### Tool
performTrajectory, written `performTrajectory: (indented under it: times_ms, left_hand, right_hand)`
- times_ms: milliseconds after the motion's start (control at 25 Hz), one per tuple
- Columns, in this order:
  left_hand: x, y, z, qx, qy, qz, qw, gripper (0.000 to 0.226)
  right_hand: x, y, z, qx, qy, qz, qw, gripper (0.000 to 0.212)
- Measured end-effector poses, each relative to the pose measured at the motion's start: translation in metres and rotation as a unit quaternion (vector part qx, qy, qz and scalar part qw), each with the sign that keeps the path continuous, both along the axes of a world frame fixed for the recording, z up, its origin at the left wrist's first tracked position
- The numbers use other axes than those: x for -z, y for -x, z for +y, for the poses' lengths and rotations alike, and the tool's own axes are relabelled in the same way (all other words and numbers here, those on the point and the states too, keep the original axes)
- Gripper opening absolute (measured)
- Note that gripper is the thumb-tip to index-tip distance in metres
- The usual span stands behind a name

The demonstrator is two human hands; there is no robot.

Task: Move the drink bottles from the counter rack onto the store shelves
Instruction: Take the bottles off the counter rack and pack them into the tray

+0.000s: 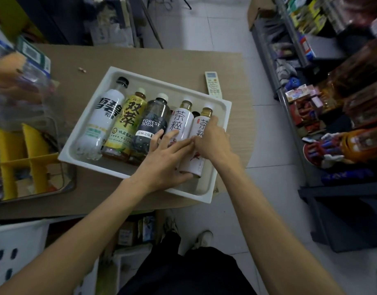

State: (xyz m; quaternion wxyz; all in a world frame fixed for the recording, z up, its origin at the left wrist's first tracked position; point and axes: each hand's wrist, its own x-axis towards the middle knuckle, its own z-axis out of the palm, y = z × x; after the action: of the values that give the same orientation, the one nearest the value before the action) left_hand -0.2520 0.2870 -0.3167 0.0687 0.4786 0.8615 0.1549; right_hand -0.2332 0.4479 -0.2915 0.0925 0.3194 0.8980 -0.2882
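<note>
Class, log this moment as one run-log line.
left grip: fingers spread on inner tea bottle | right grip: holds rightmost tea bottle | white tray: bottles lying flat

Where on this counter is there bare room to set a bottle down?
Bare counter beyond the white tray, left of the remote control, and along the tray's near rim. Crowded at left by the yellow-divider basket.

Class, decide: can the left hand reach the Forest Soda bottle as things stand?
Probably yes: the left hand rests right beside the Forest Soda bottle, and nothing else covers it.
</note>
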Motion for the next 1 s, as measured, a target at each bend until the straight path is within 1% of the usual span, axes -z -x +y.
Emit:
performTrajectory:
  times_ms: [80, 120, 200, 240, 280, 360, 480, 560, 680, 800, 920, 1000]
  left_hand:
    - [-0.001, 0.004, -0.002, 0.005, 0.007, 0.006, 1.0, 0.078]
    - [-0.001, 0.005, -0.002, 0.013, 0.008, 0.012, 1.0, 0.074]
    - [0.0, 0.007, -0.003, 0.04, 0.006, 0.031, 0.999, 0.058]
    - [0.001, 0.008, -0.003, 0.052, 0.007, 0.04, 0.998, 0.05]
    - [0.002, 0.008, -0.003, 0.06, 0.009, 0.044, 0.997, 0.046]
    - [0.004, 0.008, -0.003, 0.068, 0.018, 0.047, 0.996, 0.045]
    - [0.005, 0.009, -0.002, 0.078, 0.037, 0.06, 0.994, 0.048]
    - [0.004, 0.01, 0.0, 0.082, 0.045, 0.061, 0.994, 0.047]
    - [0.005, 0.009, 0.002, 0.082, 0.062, 0.079, 0.992, 0.043]
    - [0.003, 0.006, 0.002, 0.077, 0.078, 0.098, 0.989, 0.043]
    - [0.0, 0.001, 0.001, 0.059, 0.093, 0.08, 0.991, 0.045]
    - [-0.005, -0.003, 0.0, 0.033, 0.099, 0.05, 0.993, 0.049]
  right_hand:
    - [-0.001, 0.002, 0.001, -0.026, -0.03, -0.042, 0.998, 0.049]
    - [-0.002, 0.004, 0.001, -0.05, -0.071, -0.04, 0.995, 0.043]
    - [-0.005, 0.006, 0.005, -0.077, -0.153, 0.016, 0.985, 0.026]
    - [-0.006, 0.007, 0.008, -0.088, -0.172, 0.04, 0.98, 0.025]
    - [-0.006, 0.007, 0.011, -0.109, -0.179, 0.042, 0.977, 0.029]
    - [0.0, 0.0, 0.017, -0.161, -0.185, 0.006, 0.969, 0.041]
    - [0.01, -0.012, 0.021, -0.168, -0.189, 0.008, 0.968, 0.056]
    - [0.013, -0.011, 0.02, -0.161, -0.198, 0.016, 0.967, 0.057]
    - [0.015, -0.006, 0.015, -0.16, -0.21, 0.029, 0.964, 0.052]
    - [0.019, -0.009, 0.01, -0.17, -0.193, 0.049, 0.965, 0.053]
    - [0.019, -0.011, 0.015, -0.187, -0.177, 0.058, 0.964, 0.051]
    - [0.016, -0.012, 0.019, -0.221, -0.188, 0.071, 0.954, 0.047]
